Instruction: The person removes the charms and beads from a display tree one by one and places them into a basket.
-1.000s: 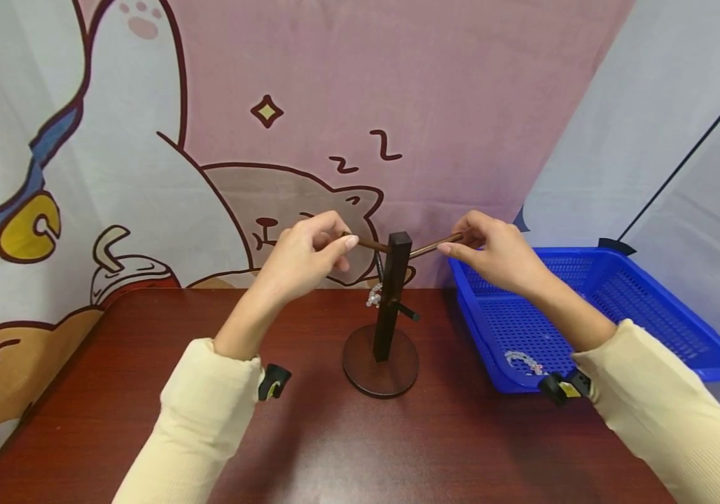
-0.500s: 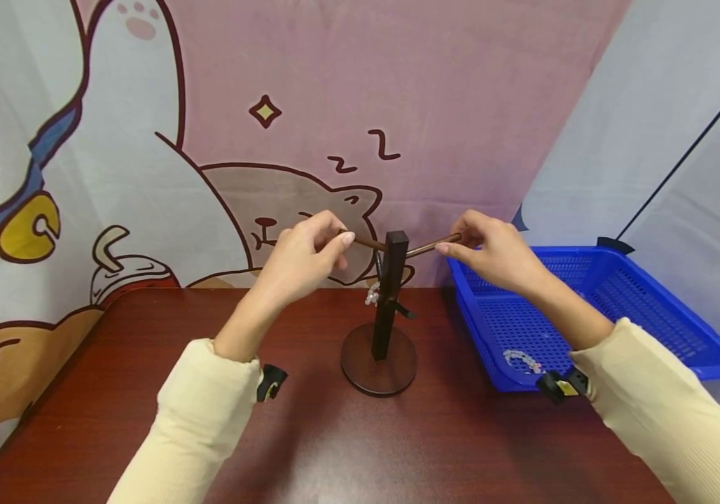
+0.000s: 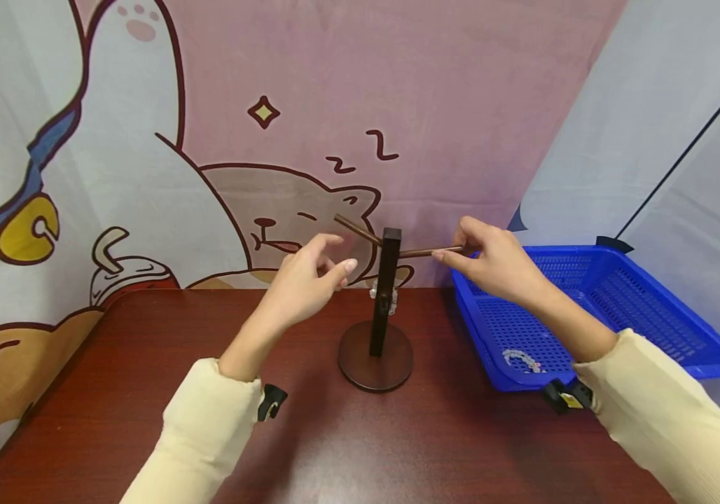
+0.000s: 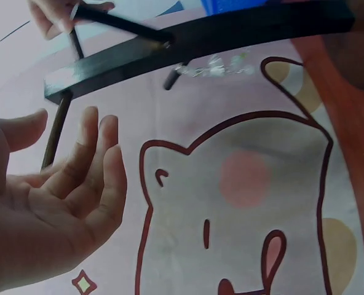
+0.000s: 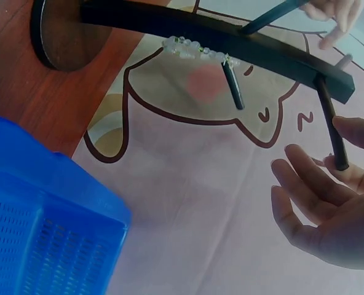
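A dark wooden display stand (image 3: 385, 280) has a square post on a round base (image 3: 375, 374), with thin rods jutting from the post. My right hand (image 3: 495, 262) pinches the end of the upper right rod (image 3: 419, 252) between thumb and fingers. Below the tip of the upper left rod (image 3: 356, 229), my left hand (image 3: 303, 287) hovers with relaxed fingers and nothing in them. A clear beaded bracelet (image 5: 197, 49) hangs on a lower rod (image 5: 233, 86); in the head view the post partly hides it. Another lower rod points toward the head camera.
To the right of the stand, a blue perforated plastic basket (image 3: 480, 329) holds another beaded bracelet (image 3: 522, 360). The reddish-brown table (image 3: 209, 420) ends at a cartoon-printed cloth (image 3: 461, 105) hanging behind. Black wrist cameras sit under both sleeves.
My left hand has let go of the upper left rod and dropped slightly. The stand's post and rods have turned, the right rod swinging nearer, and the bracelet shows on both sides of the post.
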